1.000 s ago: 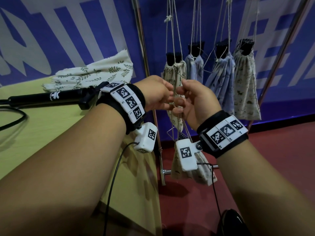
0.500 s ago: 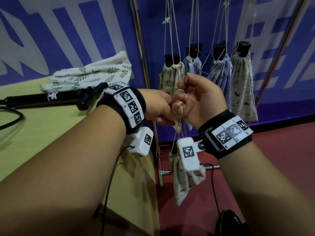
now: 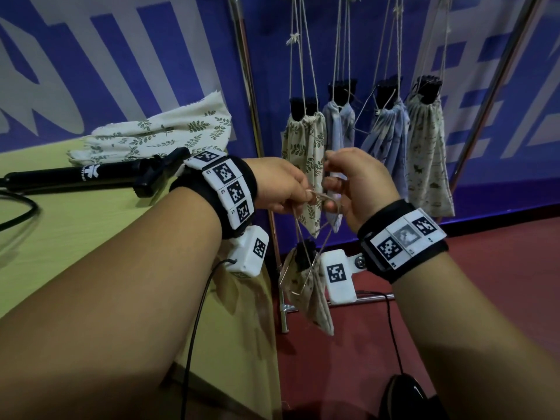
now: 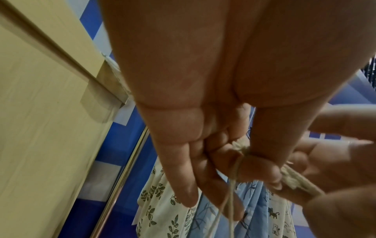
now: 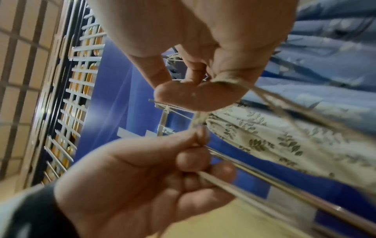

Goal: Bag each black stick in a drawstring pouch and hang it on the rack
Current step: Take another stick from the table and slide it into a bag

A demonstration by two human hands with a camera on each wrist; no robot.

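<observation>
A cream patterned drawstring pouch (image 3: 313,294) dangles below my hands, and the black stick's top (image 3: 303,255) pokes out of its gathered mouth. Its pale cords (image 3: 303,237) run up to both hands. My left hand (image 3: 306,195) pinches the cords between thumb and fingers, as the left wrist view shows (image 4: 247,155). Close beside it, my right hand (image 3: 330,192) pinches the same cords (image 5: 234,84). Several filled pouches hang on the rack behind: a leaf-print one (image 3: 303,140), two blue ones (image 3: 338,122) and a cream one (image 3: 427,153).
On the yellow-green table (image 3: 75,237) at left lie another black stick (image 3: 75,177) and a flat leaf-print pouch (image 3: 157,134). The rack's metal upright (image 3: 247,95) stands at the table's end, with a slanted pole (image 3: 497,86) at right. A cable (image 3: 200,313) hangs from my left wrist.
My hands have shifted slightly lower and drawn a little apart, opening the cord loops between them. The dangling pouch has swung left beneath my hands.
</observation>
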